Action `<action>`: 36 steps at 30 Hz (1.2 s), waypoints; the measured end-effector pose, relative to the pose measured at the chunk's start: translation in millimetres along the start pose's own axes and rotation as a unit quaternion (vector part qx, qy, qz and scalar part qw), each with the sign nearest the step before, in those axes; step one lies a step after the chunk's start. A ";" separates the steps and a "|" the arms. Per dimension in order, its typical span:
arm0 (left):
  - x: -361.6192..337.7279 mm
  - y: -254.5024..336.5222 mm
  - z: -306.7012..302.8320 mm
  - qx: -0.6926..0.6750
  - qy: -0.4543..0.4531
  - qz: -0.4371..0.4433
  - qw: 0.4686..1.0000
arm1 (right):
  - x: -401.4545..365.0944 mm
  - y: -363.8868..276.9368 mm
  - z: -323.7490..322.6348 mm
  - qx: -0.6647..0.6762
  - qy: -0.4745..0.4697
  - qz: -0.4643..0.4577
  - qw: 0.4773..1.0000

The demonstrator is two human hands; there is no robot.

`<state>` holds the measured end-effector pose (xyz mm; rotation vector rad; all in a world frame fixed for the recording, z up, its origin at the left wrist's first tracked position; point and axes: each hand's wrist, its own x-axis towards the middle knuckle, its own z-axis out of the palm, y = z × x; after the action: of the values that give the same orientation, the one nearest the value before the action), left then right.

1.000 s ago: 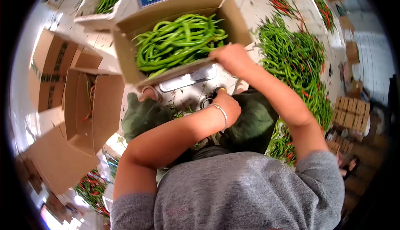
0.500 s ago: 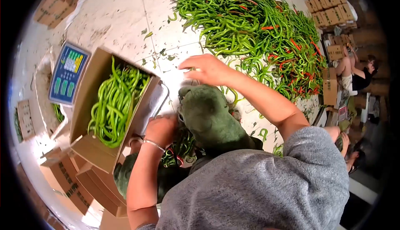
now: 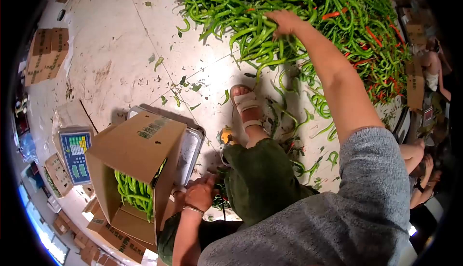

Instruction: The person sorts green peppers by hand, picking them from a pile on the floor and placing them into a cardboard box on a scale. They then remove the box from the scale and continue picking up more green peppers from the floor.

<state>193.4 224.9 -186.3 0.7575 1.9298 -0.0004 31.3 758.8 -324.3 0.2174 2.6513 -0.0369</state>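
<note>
My right hand (image 3: 287, 23) reaches out to the near edge of a large heap of long green peppers (image 3: 260, 39), fingers and thumb apart, fingertips among the peppers. Low by my knee, my left hand (image 3: 200, 196) sits beside a cardboard box (image 3: 137, 140); its fingers are partly hidden, and I cannot tell whether they hold anything. Long green peppers (image 3: 134, 193) lie inside the box, partly covered by its raised flap. Under the box is the metal platform of a scale (image 3: 189, 157), whose blue keypad display (image 3: 76, 155) stands to the left.
My sandalled foot (image 3: 246, 103) rests on the pale floor between box and heap. Loose peppers and leaf scraps (image 3: 183, 81) are scattered around it. Red peppers (image 3: 374, 35) show in the heap. Other cardboard boxes (image 3: 48, 54) stand at left, and people (image 3: 431, 63) sit at far right.
My right hand has moved from above my knee up and away to the pepper heap. The view has shifted, and the box flap now hides more of the peppers inside.
</note>
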 end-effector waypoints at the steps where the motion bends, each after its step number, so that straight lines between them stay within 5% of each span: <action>1: 5.8 12.1 -11.6 0.000 -0.011 0.002 1.000 | 9.6 -1.4 8.8 -0.012 0.000 0.013 1.000; 5: 33.6 15.5 -6.8 -0.005 0.066 0.096 0.993 | 5.4 -16.9 24.3 0.006 0.052 0.058 0.997; 12: 69.2 34.9 -22.2 0.032 0.042 0.077 0.996 | -135.9 -74.3 99.5 -0.026 0.228 0.040 0.973; 15: 72.9 40.8 -22.3 0.007 0.020 0.075 0.997 | -159.8 -78.3 134.2 0.059 0.262 0.008 0.963; 17: 73.7 43.4 -22.6 -0.002 -0.013 0.061 0.998 | -150.9 -74.7 148.0 -0.004 0.300 -0.008 0.954; 20: 76.1 44.8 -23.2 -0.008 0.002 0.070 0.997 | -120.6 -78.7 129.5 -0.041 0.289 -0.007 0.957; 23: 78.9 43.3 -20.6 -0.002 0.028 0.084 0.996 | -86.2 -71.2 85.2 0.109 0.182 0.026 0.977; 26: 87.0 46.1 -23.5 -0.008 0.038 0.070 0.997 | -70.8 -85.3 20.4 0.193 0.244 0.035 0.950; 29: 97.5 39.7 -18.5 -0.021 0.050 0.106 0.993 | -75.8 -126.8 -55.7 0.292 0.209 0.101 0.928; 31: 100.8 36.3 -18.7 -0.021 0.050 0.120 0.991 | -60.1 -149.5 -48.4 0.302 0.286 0.082 0.906; 33: 106.0 31.5 -18.7 -0.012 0.031 0.116 0.993 | -52.3 -169.8 -38.7 0.335 0.220 0.099 0.911; 36: 109.5 37.9 -37.0 -0.062 0.035 0.085 0.994 | -66.2 -171.9 -2.7 0.405 0.321 -0.018 0.856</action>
<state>151.3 322.3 -245.7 0.8459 1.9067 0.2520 60.3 579.5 -293.3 0.5225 3.1112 -1.3201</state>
